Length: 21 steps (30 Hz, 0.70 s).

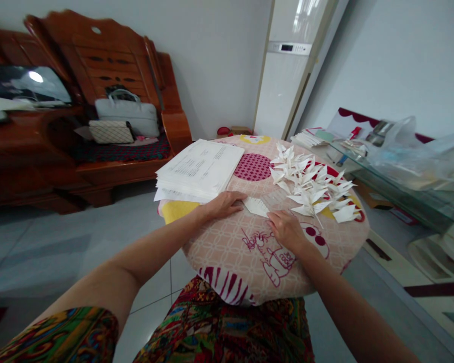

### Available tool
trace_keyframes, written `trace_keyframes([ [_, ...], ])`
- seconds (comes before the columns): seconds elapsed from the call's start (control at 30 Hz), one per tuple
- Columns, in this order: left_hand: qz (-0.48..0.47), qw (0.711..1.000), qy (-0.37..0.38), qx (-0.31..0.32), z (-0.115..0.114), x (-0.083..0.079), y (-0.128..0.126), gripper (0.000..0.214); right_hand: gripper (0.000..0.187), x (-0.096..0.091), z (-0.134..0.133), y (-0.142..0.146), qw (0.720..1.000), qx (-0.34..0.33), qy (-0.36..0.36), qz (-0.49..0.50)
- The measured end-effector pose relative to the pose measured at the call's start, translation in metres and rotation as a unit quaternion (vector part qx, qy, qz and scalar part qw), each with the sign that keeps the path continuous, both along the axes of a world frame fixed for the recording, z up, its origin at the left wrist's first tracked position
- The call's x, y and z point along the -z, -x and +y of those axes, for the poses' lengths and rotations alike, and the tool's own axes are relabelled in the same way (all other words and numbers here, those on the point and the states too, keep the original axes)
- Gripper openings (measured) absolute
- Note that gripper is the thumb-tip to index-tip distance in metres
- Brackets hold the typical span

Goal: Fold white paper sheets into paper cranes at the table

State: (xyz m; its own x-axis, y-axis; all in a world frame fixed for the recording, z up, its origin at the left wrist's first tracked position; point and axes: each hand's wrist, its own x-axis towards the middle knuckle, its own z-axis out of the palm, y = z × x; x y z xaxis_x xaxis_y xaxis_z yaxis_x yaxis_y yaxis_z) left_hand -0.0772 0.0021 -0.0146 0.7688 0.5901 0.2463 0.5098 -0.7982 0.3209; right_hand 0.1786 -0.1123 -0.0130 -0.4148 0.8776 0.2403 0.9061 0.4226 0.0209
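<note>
Between my two hands, low over the round table, is a small piece of folded white paper [256, 206]. My left hand [225, 203] has its thumb and fingers closed at the paper's left end. My right hand [286, 228] pinches the lower right edge of the same piece; its fingertips are partly hidden by the hand. Just beyond, a heap of folded paper cranes [306, 179] with pointed wings covers the table's right side. At the back left lies a thick stack of printed paper sheets [202, 169].
A patterned cloth covers the round table [227, 252]. To the right stands a glass-topped cabinet [408, 184] holding a clear plastic bag [397, 151]. On the left, a carved wooden chair [109, 55] carries a grey handbag [130, 116]. A tall white air conditioner [282, 85] stands behind.
</note>
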Motion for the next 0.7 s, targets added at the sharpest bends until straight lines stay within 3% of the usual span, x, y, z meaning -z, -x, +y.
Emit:
trace_keyframes([
  [0.1, 0.003, 0.999, -0.033, -0.012, 0.001, -0.003, -0.008, 0.044, 0.025, -0.007, 0.010, 0.010, 0.998, 0.001, 0.013, -0.069],
  [0.23, 0.048, 0.993, -0.097, 0.054, 0.001, -0.008, -0.014, 0.031, 0.032, -0.008, 0.016, 0.014, 0.992, -0.020, 0.022, -0.126],
  [0.33, 0.081, 0.987, -0.125, 0.063, 0.002, -0.009, -0.015, 0.029, 0.033, -0.006, 0.016, 0.012, 0.991, -0.026, 0.019, -0.132],
  [0.43, 0.064, 0.991, -0.106, 0.039, 0.006, -0.007, -0.017, 0.027, 0.029, -0.007, 0.018, 0.011, 0.995, -0.011, 0.014, -0.099],
  [0.53, -0.015, 0.999, -0.047, -0.018, 0.011, -0.008, -0.019, 0.022, 0.024, -0.013, 0.024, 0.008, 0.999, 0.036, -0.006, -0.016],
  [0.6, -0.087, 0.994, 0.017, -0.057, 0.016, -0.014, -0.020, 0.020, 0.024, -0.019, 0.031, 0.005, 0.992, 0.076, -0.020, 0.095],
  [0.67, -0.155, 0.979, 0.111, -0.066, 0.021, -0.022, -0.020, 0.019, 0.023, -0.026, 0.038, 0.001, 0.962, 0.103, 0.015, 0.251],
  [0.7, -0.184, 0.966, 0.169, -0.060, 0.024, -0.025, -0.020, 0.019, 0.021, -0.028, 0.042, -0.001, 0.934, 0.114, 0.063, 0.332],
])
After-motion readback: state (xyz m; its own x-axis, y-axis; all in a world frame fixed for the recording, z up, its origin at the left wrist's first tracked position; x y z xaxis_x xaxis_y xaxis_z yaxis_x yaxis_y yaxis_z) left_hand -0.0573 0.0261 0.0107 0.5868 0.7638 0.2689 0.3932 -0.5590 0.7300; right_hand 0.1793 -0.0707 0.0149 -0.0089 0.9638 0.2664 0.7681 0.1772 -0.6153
